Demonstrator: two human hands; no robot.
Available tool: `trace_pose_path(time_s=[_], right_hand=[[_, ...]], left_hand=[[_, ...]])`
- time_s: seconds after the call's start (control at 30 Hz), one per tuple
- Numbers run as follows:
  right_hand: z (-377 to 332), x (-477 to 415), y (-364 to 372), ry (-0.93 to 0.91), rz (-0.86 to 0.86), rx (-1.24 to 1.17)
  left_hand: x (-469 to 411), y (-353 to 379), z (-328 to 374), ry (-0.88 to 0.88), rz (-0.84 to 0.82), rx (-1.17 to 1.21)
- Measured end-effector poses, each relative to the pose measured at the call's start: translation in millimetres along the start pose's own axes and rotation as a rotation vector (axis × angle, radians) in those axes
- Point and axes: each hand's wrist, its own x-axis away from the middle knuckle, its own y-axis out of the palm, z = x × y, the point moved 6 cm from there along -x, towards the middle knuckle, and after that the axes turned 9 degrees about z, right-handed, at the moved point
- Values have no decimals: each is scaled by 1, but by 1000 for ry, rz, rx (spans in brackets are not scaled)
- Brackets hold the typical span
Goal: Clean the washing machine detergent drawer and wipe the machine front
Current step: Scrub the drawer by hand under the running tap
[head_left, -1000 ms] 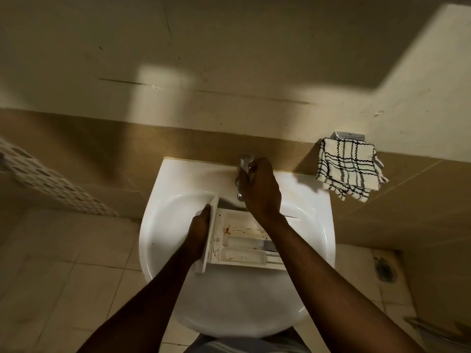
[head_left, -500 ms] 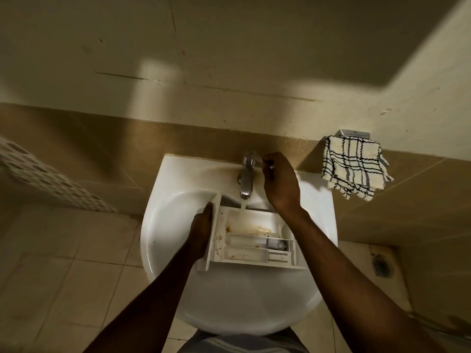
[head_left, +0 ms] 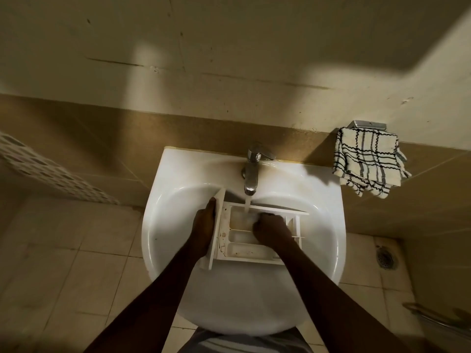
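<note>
The drawer (head_left: 244, 250) sits in the sink (head_left: 163, 189), lying across the bowl just under the tap (head_left: 251, 171), with water (head_left: 246, 205) running straight into its far compartment. The left hand (head_left: 204, 222) grips the front panel (head_left: 212, 250) at the drawer's left end. The right hand (head_left: 272, 229) is down in the far compartment with its fingers curled under the stream. In this dim light I cannot tell whether it holds a sponge or only rubs with bare fingers.

It looks like a light, stiff plastic piece with thin dividers and brownish residue in the corners. Wet and soapy, it will likely be slippery, so the broad front panel seems the best place to hold it. The thin inner walls would probably flex or snap if squeezed hard.

Room is tight. The drawer's right end reaches close to the bowl's right side, and the spout hangs low over the far edge, so tipping it to drain would be easier toward the near side, where the bowl is open. A checked cloth (head_left: 368, 161) hangs on the wall to the right of the sink, within reach, well apart from the drawer. A floor drain (head_left: 386, 257) lies on the tiles below it, to the right. The machine front is nowhere in view, so that wiping is not yet begun.
</note>
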Motion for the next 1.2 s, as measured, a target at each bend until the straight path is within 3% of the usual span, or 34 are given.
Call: trace_pose_path(time_s=[0.1, 0.23, 0.37, 0.43, 0.57, 0.67, 0.77, 0.87, 1.07, 1.2], right_hand=[[-39, -4, 18, 17, -64, -171], [-45, 3, 19, -179, -203, -262], [-2, -7, 4, -84, -174, 59], [-14, -11, 2, -40, -133, 95], [-64, 1, 21, -165, -136, -56], [-49, 6, 18, -189, -175, -214], [-9, -8, 10, -86, -261, -42], [-5, -19, 4, 26, -146, 111], [-52, 6, 24, -96, -160, -279], [9, -2, -1, -70, -177, 36]], left_hand=[[-4, 0, -2, 25, -6, 11], [-3, -1, -1, 37, 4, 13], [0, -2, -1, -7, 29, -5], [0, -1, 0, 5, 25, -2], [-3, -2, -1, 41, 13, 3], [-3, -2, -1, 34, 28, -11], [-1, -2, 0, 19, 38, -22], [0, -2, 0, 24, 45, -30], [0, 0, 3, 44, 33, -12], [1, -2, 4, 32, 56, -40]])
